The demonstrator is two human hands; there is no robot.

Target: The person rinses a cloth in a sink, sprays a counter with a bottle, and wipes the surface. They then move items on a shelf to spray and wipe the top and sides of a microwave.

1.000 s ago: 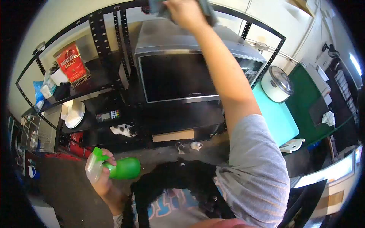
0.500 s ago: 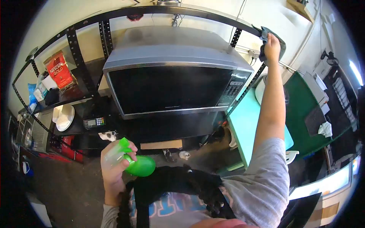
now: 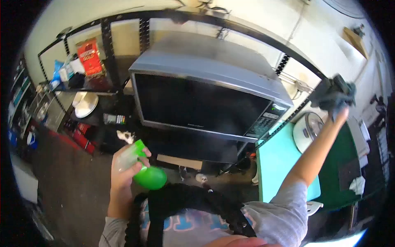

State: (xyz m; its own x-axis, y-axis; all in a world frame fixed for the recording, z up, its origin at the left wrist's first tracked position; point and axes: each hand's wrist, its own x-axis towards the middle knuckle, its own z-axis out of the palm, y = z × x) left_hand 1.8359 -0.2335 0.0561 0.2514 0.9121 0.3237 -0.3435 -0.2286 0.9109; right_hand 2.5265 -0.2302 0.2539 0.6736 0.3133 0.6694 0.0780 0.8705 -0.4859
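Observation:
My left hand (image 3: 126, 168) is wrapped round the neck of a green spray bottle (image 3: 150, 178), low in front of my body. My right hand (image 3: 340, 115) reaches far out to the right, closed on a dark grey cloth (image 3: 335, 94) near the right end of the black metal rack (image 3: 284, 64). The cloth is bunched up and slightly blurred. Between my hands, a large silver microwave (image 3: 201, 103) stands on the rack with its door closed.
A turquoise table (image 3: 273, 171) with a white rice cooker (image 3: 305, 132) is on the right. On the left are a red coffee pouch (image 3: 90, 58), a white plate (image 3: 85, 108) and a card terminal (image 3: 114, 119). A cat (image 3: 125, 136) is near my left hand.
My right hand has moved down and outward with the cloth, away from the rack's top rail. The view has turned and tilted. My left hand still holds the bottle.

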